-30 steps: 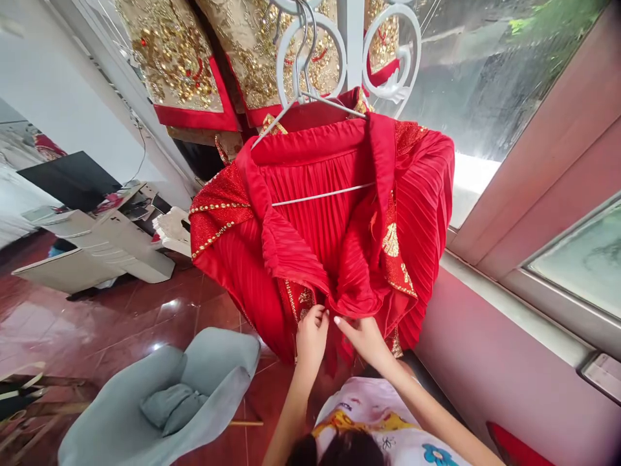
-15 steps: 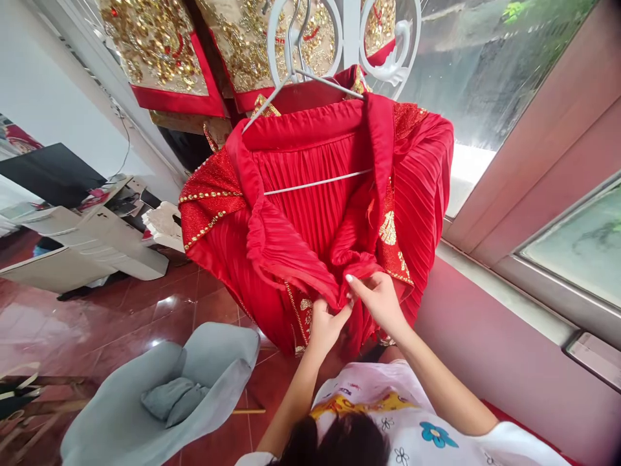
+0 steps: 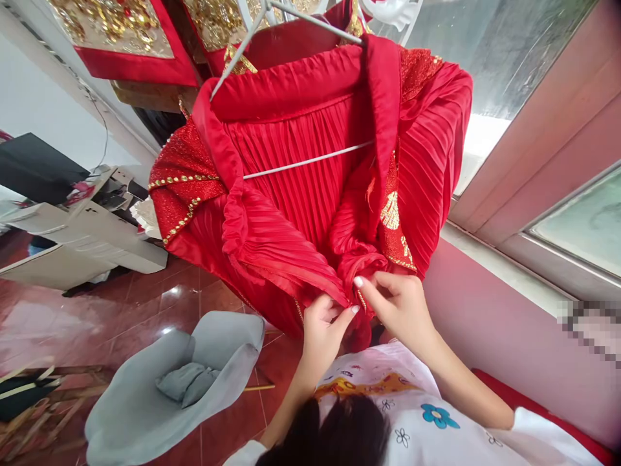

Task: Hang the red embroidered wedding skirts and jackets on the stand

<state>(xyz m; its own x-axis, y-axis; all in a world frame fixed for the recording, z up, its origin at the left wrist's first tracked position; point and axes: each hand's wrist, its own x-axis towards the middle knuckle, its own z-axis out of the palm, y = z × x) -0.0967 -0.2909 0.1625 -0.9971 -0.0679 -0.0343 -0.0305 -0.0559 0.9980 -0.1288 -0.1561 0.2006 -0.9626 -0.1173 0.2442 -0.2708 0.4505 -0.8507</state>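
In front of me a red pleated garment with gold-beaded trim hangs on a white wire hanger. Its front edges come together low down, where both my hands are. My left hand pinches the left front edge between thumb and fingers. Close beside it, my right hand grips the gathered right front edge, thumb against the cloth. A small gap lies between the two thumbs. Folds of cloth hide some fingertips, and I cannot make out any fastener there.
A grey armchair with a grey cushion stands at lower left on the red tiled floor. Behind it are a white desk and a dark monitor. Gold-sequined panels hang behind the garment. At right is a framed window.
The garment looks larger and nearer, its collar higher in view. My hands have moved slightly apart, both still on the front edges.
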